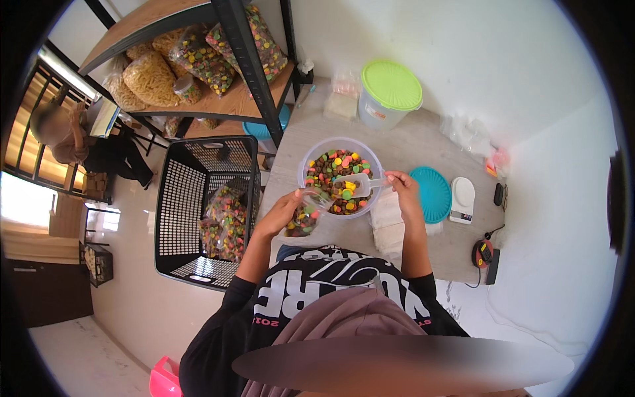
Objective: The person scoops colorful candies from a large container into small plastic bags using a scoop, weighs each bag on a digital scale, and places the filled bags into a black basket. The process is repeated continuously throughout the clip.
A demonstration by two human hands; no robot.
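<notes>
My right hand (404, 191) grips the handle of a clear plastic scoop (361, 185). Its bowl carries some brown, yellow and green round pieces over a round plastic tub (303, 171). Brown, green, yellow and pink button-shaped pieces (325, 168) fill much of that tub. My left hand (283, 213) holds a clear plastic bag (303, 218) near its mouth, at the tub's near left rim. Similar coloured pieces lie in the lower part of the bag. The scoop's front edge points toward the bag's mouth.
A black crate (206, 141) with filled bags (223, 223) stands left of the table (342, 237). Flat plastic bags (389, 223), a teal lid (430, 194), a white kitchen scale (462, 198) and a green-lidded container (389, 106) lie around the tub. A shelf (203, 106) holds large filled bags. Another person (74, 134) sits far left.
</notes>
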